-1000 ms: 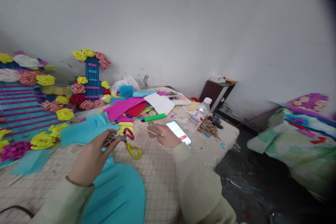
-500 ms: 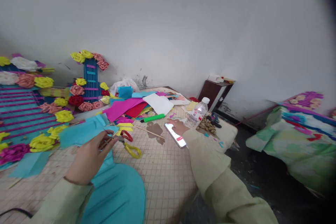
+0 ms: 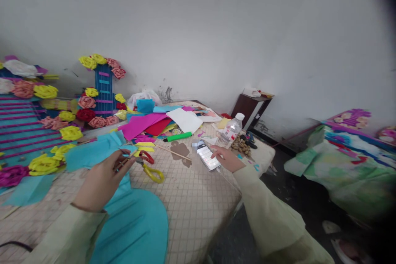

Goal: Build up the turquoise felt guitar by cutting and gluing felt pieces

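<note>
My left hand (image 3: 102,179) is closed in a pinch on a thin wooden stick (image 3: 125,160), over a sheet of turquoise paper (image 3: 136,222). Just right of it, scissors with a red and a yellow handle (image 3: 151,168) lie on the tiled table (image 3: 192,198). My right hand (image 3: 227,159) holds a smartphone (image 3: 208,155) lifted off the table, its lit screen facing up. Another long stick (image 3: 171,152) lies between the two hands.
Coloured paper sheets (image 3: 145,123), a white sheet (image 3: 185,119) and a green marker (image 3: 178,136) are piled further back. A water bottle (image 3: 229,130) and nuts (image 3: 241,145) sit near the right edge. Paper-flower decorations (image 3: 37,132) fill the left side. A dark side table (image 3: 252,107) stands beyond.
My right hand let go of the long stick, reached to the phone lying on the table and has picked it up. The left hand keeps its pinch on the thin stick.
</note>
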`<action>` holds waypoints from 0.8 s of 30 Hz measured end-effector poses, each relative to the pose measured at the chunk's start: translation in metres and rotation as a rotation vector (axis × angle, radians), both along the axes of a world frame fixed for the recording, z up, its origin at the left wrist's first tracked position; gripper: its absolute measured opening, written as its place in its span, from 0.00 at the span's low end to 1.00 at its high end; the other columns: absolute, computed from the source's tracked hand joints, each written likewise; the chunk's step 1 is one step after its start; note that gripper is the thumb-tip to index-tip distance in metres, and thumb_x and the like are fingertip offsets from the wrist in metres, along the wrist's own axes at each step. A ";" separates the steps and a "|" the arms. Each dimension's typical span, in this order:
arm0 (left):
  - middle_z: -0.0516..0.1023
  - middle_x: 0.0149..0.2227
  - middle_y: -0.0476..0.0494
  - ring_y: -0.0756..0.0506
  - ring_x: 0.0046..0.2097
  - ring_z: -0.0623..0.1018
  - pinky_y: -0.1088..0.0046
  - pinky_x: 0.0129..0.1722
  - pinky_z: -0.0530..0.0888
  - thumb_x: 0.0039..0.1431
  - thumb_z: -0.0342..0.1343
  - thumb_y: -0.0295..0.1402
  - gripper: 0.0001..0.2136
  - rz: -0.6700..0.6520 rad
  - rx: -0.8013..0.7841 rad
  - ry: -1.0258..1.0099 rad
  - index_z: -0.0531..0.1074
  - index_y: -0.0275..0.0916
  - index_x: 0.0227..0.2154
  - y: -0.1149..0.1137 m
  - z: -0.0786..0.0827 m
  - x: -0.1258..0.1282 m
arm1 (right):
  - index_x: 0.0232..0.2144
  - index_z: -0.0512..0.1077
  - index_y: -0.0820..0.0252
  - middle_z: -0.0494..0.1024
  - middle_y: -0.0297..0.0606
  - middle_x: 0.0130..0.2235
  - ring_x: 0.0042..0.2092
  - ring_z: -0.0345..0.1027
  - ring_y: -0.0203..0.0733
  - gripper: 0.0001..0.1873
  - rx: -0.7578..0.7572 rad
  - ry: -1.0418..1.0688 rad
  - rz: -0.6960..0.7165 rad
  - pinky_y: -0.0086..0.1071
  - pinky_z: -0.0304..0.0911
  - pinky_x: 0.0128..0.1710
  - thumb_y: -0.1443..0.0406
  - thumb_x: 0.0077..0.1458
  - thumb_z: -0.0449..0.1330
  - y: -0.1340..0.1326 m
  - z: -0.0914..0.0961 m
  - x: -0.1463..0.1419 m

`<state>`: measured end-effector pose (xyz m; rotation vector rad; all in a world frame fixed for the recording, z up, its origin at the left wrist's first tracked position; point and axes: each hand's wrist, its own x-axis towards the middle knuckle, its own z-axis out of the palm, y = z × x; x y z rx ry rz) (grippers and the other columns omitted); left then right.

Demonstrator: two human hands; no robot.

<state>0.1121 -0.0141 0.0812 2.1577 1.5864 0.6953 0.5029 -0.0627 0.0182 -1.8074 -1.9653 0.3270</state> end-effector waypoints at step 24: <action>0.79 0.35 0.46 0.43 0.34 0.77 0.73 0.28 0.66 0.54 0.43 0.49 0.18 0.022 -0.016 0.040 0.65 0.42 0.40 0.000 0.001 0.000 | 0.49 0.67 0.62 0.78 0.40 0.36 0.39 0.68 0.44 0.21 0.071 0.038 -0.150 0.39 0.61 0.44 0.69 0.51 0.49 -0.022 -0.019 0.002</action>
